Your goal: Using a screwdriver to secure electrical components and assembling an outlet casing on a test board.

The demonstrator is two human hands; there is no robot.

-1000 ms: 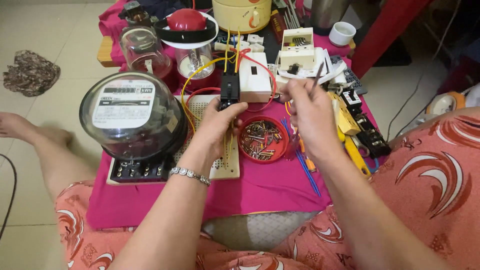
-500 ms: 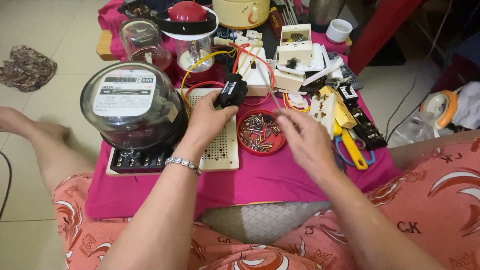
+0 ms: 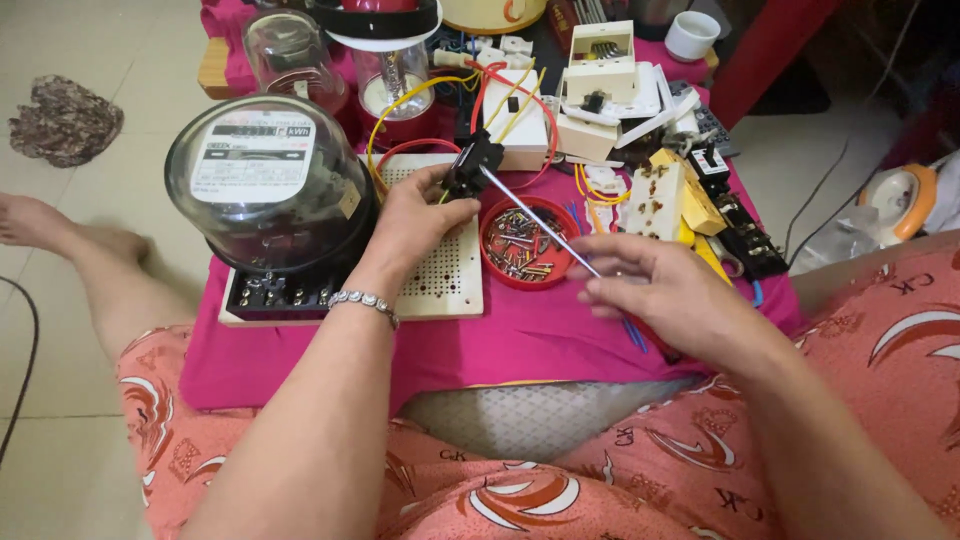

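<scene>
Two bare hands work over a low table draped in a pink cloth [image 3: 300, 345]. The left hand [image 3: 415, 215] is closed around a small black electrical part [image 3: 470, 165], pinching it between thumb and fingers just above the far edge of a cream perforated board [image 3: 445, 280]; the part sticks out past the fingertips, toward the yellow and red wires [image 3: 400, 125] behind it. The right hand [image 3: 670, 290] grips a screwdriver [image 3: 535, 220] by its handle end, which is hidden inside the fingers, so only the thin metal shaft shows. That shaft slants up and left across a round red dish of screws [image 3: 528, 243], and its tip meets the black part right at the left hand's fingertips. A glass-domed electricity meter [image 3: 265, 190] stands just left of the left hand, near its wrist. White switch boxes [image 3: 600, 75] and yellow parts [image 3: 690, 195] lie beyond the right hand.
</scene>
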